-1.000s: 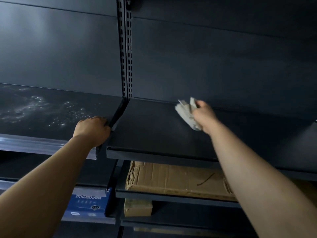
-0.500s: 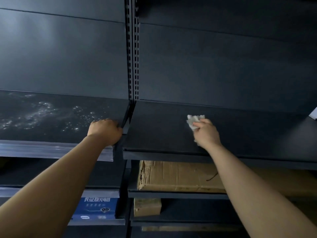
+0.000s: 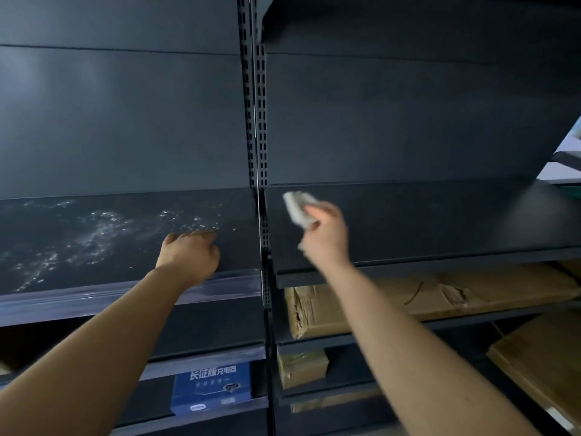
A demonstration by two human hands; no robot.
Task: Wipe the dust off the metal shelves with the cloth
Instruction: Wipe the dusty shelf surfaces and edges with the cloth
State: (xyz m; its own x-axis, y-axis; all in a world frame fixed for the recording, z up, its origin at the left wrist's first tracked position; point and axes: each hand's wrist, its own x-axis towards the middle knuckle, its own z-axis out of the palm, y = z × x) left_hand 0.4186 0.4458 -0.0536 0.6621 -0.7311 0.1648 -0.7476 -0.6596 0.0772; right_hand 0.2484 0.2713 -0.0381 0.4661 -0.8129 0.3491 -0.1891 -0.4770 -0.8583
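Two dark metal shelves sit side by side at chest height. The left shelf [image 3: 94, 247] carries pale dust streaks and specks over most of its top. The right shelf [image 3: 440, 221] looks plain dark. My right hand [image 3: 327, 237] grips a crumpled white cloth [image 3: 298, 207] and holds it on the right shelf near its back left corner. My left hand [image 3: 188, 256] rests knuckles-up on the left shelf close to its front edge, fingers curled under, holding nothing that I can see.
A slotted upright post [image 3: 256, 121] divides the two bays. Below the right shelf lie flat cardboard boxes [image 3: 424, 294] and a small carton [image 3: 301, 366]. A blue printed box [image 3: 212, 388] stands on the lower left shelf. A clear price strip [image 3: 94, 300] edges the left shelf.
My right hand has pushed the cloth back and leftward toward the shelf's rear corner. My left hand has shifted from the gap between the shelves onto the dusty left shelf.
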